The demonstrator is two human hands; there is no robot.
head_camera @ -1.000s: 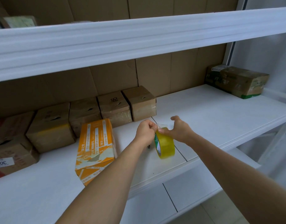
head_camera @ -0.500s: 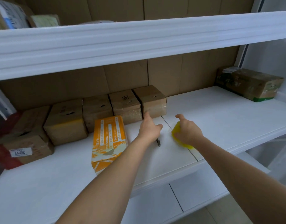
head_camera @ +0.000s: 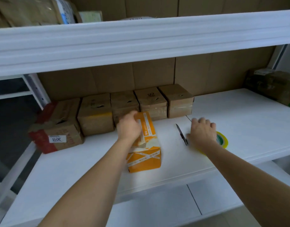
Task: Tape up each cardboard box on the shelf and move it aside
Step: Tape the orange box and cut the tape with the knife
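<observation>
your left hand (head_camera: 130, 126) grasps one orange box (head_camera: 145, 148) on the shelf (head_camera: 239, 122), in front of five brown boxes (head_camera: 150, 104) lined along the back. your right hand (head_camera: 202, 134) lies released over one yellow tape roll (head_camera: 222, 140), beside one knife (head_camera: 182, 134).

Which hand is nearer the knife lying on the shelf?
Right. The right hand rests just right of the knife, over the yellow tape roll. The left hand is farther left, on the orange box.
</observation>
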